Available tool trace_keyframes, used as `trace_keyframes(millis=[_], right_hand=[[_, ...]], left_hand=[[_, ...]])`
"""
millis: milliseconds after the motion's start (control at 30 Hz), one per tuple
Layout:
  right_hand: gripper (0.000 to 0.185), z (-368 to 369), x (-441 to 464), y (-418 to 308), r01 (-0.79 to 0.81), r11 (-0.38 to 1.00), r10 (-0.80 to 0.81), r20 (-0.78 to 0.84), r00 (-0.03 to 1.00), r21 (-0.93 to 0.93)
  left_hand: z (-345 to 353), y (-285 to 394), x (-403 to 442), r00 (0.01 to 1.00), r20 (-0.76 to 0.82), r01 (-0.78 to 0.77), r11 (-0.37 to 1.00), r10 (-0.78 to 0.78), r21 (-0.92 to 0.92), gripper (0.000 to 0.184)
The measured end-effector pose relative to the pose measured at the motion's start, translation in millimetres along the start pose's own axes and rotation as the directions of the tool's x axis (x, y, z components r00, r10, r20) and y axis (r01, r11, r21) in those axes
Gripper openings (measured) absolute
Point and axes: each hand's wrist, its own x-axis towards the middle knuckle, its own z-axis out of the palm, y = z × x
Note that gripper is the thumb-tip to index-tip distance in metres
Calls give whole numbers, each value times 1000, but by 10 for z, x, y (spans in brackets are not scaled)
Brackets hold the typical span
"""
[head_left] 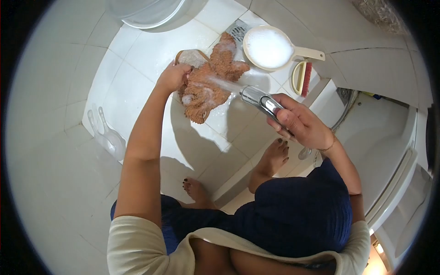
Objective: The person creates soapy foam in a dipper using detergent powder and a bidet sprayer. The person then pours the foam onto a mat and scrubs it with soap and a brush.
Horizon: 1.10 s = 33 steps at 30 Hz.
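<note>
My right hand (pixel 298 120) is wrapped around a chrome shower head (pixel 257 101), which points left and sends out a jet of water. The water hits a soaked brown item (pixel 208 87) of nubby, ruffled fabric with patches of foam on it. My left hand (pixel 175 77) is closed on the left edge of this brown item, beside a rounded tan-rimmed part (pixel 192 58); its fingertips are partly hidden. The brown item lies over the white tiled floor (pixel 151 59), its upper end near the drain grate (pixel 237 31).
A cream long-handled dipper (pixel 268 48) full of suds stands by the wall, beside a scrub brush (pixel 301 79) with red bristles. A large translucent basin (pixel 146 11) is at the top. Pale plastic slippers (pixel 110 137) lean at the left wall. My bare feet (pixel 271 160) are below.
</note>
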Motion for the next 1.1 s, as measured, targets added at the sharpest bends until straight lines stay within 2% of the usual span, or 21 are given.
trace_keyframes(millis=[33,100,133,200,233,267,333,400,433,467,533,567,633,667,733,867,900,967,1000,1067,1100], right_hand=[[38,14,-14,9,-2,1000,2,20,1000,2],[38,9,-23,12,7,1000,-7,37,999,1],[45,-13,-28,18,18,999,-18,-11,1000,40],[51,-33,-68,13,34,996,-28,-65,998,83],[52,-41,-98,-21,20,995,-13,-72,997,100],[52,-57,-120,-41,8,993,1,-77,997,116],[57,-86,-159,7,33,992,-19,-112,994,124],[49,-87,-215,-51,69,990,-54,-120,991,122],[49,-83,-233,-38,74,990,-59,-121,991,124],[50,-86,-242,-22,94,987,-76,-132,988,131],[51,-96,-253,-16,115,984,-94,-146,985,137],[50,-98,-256,-24,135,981,-114,-146,983,137],[49,-114,-271,-51,159,978,-139,-146,979,134],[48,-125,-285,-77,155,979,-136,-151,979,129],[47,-133,-301,-108,163,979,-143,-160,977,122],[44,-147,-333,-107,228,960,-190,-223,956,160],[43,-148,-346,-98,243,954,-199,-234,951,176],[43,-164,-348,-85,224,956,-180,-225,958,189],[43,-169,-345,-82,202,959,-159,-212,964,201],[43,-173,-337,-42,188,966,-156,-180,971,179],[43,-171,-326,-28,182,970,-157,-153,976,160]], left_hand=[[9,7,-23,1000,3,2,1000,-2,4,36],[27,32,-55,978,-43,170,900,-204,-402,35],[-14,69,-120,978,-43,168,902,-202,-399,35],[-236,194,-355,958,149,285,877,-246,-386,33],[-401,250,-488,965,262,135,818,20,-559,34],[-567,329,-562,965,260,133,821,19,-555,34],[-911,500,-676,929,330,334,760,-166,-558,32],[-1218,777,-932,961,144,244,481,-235,-842,29],[-1419,859,-1042,946,170,260,335,-275,-906,29],[-1489,877,-1100,961,39,107,240,-273,-965,34],[-1728,973,-1234,976,-3,32,158,-216,-987,40],[-1842,1051,-1280,977,-5,30,161,-214,-987,40],[-2037,1262,-1334,989,-90,-69,167,-119,-983,44],[-2133,1361,-1357,988,-95,-74,172,-119,-982,44],[-2324,1532,-1392,997,-74,-73,214,5,-974,47],[-2595,1676,-1555,987,-152,-163,312,59,-936,50],[-2636,1653,-1638,974,-225,-219,362,28,-906,50],[-2713,1549,-1702,967,-250,-245,406,41,-881,55],[-2726,1375,-1684,968,-248,-242,400,37,-884,55],[-2661,963,-1512,982,-155,-28,729,-107,-684,59],[-2558,837,-1334,997,-47,10,727,-58,-686,62]])
